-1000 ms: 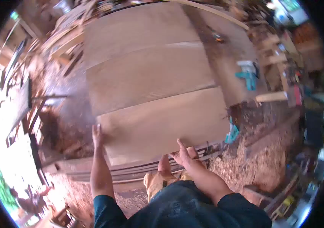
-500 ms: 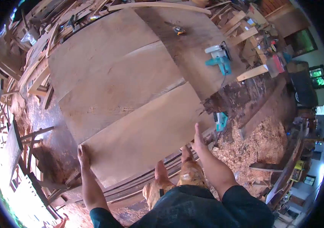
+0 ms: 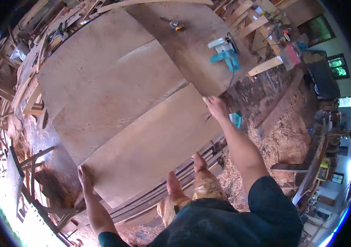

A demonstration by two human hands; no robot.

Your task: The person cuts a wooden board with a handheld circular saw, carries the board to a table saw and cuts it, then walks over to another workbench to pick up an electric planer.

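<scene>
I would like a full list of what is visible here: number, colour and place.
Flat rectangular panel: one, light brown, between the hands
Wide flat panels: at least two, brown, beyond it
Chunky power tool: one, teal and white, upper right
Small tool: one, orange and dark, top centre
Partly hidden object: one, teal, beside right forearm
Wooden offcuts: many, tan, upper left and right
Loose shavings: uncountable, tan, floor right
Left hand: one, bare, panel's left end
Right hand: one, bare, panel's right end
</scene>
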